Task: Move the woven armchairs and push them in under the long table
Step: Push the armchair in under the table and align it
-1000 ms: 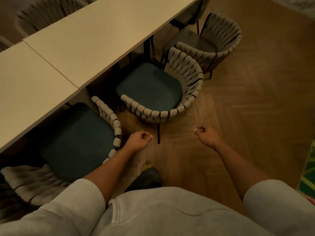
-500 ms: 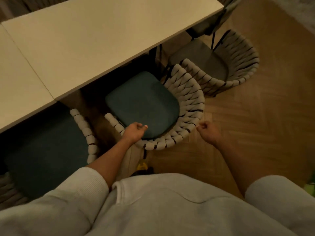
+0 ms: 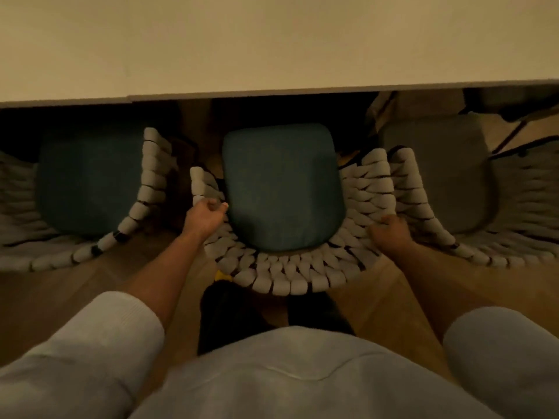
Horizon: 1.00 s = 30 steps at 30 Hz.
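Across the top of the view, the long pale tabletop (image 3: 272,40) spans the full width. Three chairs stand side by side on the wooden floor (image 3: 60,297) at its near edge. The middle woven armchair (image 3: 287,276), pale weave with a teal cushion, faces the tabletop. The left woven armchair (image 3: 87,182), teal-cushioned, and the right woven armchair (image 3: 438,176), grey-cushioned, flank it. My left hand (image 3: 205,217) grips the middle chair's left armrest. My right hand (image 3: 390,234) grips its right rim. Hands are well apart.
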Motion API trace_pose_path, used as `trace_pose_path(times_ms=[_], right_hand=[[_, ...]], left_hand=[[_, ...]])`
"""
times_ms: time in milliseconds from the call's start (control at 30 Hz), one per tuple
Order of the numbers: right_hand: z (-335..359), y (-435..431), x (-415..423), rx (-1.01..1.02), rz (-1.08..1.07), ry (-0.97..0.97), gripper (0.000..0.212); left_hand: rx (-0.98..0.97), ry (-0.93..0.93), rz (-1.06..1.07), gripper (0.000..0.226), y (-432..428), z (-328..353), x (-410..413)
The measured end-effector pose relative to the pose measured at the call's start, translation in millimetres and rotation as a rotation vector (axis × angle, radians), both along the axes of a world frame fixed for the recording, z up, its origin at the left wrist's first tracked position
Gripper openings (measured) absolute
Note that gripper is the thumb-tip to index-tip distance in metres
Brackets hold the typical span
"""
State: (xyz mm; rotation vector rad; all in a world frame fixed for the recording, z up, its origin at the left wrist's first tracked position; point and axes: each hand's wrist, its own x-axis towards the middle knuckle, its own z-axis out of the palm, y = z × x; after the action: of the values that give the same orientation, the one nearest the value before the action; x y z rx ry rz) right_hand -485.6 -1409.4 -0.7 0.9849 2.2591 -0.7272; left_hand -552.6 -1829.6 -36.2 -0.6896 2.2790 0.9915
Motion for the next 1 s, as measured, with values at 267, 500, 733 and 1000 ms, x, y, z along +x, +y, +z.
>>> trace_pose_path(times_ms=[267, 500, 733, 1000], right_hand=[[-61.1, 71.6, -47.8, -0.051, -0.035, 0.067, 0.080], [-113.9, 64.2, -71.9, -0.019, -0.125, 0.091, 0.066], [-107.4, 61.3, -79.1, 0.021, -0.211, 0.236, 0.044], [-95.7, 68.6, -133.5, 0.013, -0.171, 0.318, 0.047]], left_hand=[[-0.150, 0.043, 0.284, 0.079, 0.8, -36.1, 9.4], [-0.270, -0.032, 0.261, 0.058, -2.6, -80.6, -7.6], [-0.427, 0.074, 0.181, 0.047, -1.7, -69.8, -23.7], [-0.390, 0.133, 0.190, 0.045, 0.6, -55.8, -74.3]])
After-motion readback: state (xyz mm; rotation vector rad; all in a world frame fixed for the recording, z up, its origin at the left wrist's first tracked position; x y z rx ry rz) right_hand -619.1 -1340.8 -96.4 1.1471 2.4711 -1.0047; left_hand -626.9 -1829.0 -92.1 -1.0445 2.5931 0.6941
